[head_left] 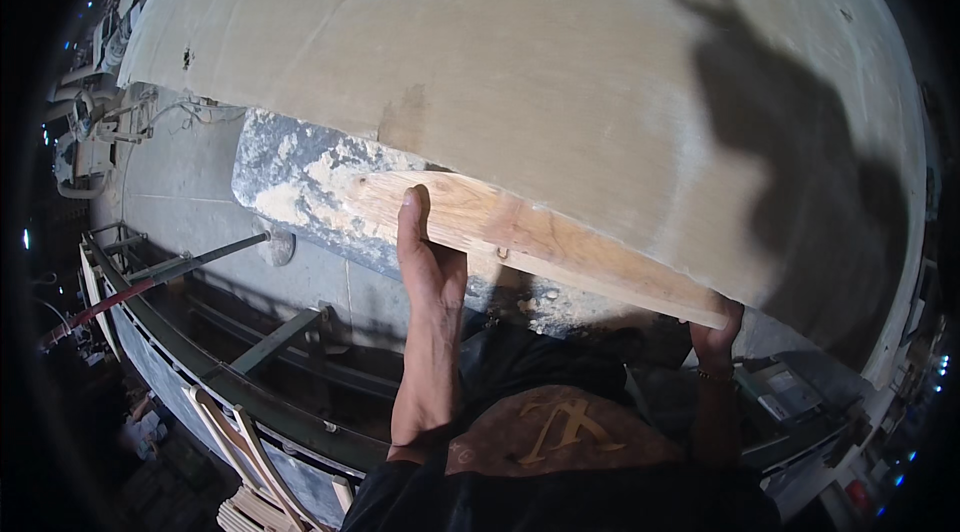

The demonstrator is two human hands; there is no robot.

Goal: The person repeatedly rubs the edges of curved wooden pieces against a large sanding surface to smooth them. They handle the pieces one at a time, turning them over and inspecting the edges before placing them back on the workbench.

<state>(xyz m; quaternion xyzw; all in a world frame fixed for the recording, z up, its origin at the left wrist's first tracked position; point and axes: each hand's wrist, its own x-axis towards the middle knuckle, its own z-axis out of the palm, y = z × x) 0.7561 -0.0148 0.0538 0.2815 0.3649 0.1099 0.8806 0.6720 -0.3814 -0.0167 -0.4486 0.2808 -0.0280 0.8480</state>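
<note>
A long, tapering wooden board (545, 232) with pale and reddish grain lies slantwise in front of me, its wider end at the left. My left hand (430, 257) grips its near edge, thumb on the upper face and the other fingers hidden beneath. At the narrow right end, my right hand (715, 332) holds the board from below, with most of its fingers out of sight. The far edge of the board runs along the near edge of a broad tan panel (500, 62); whether they touch I cannot tell.
Beneath the board is a dark surface (290, 167) strewn with pale sawdust. To the left stand a dark green metal frame (280, 342) and a red-and-grey bar (160, 279). Curved wooden slats (255, 462) lean at the lower left. My shadow falls across the panel's right side.
</note>
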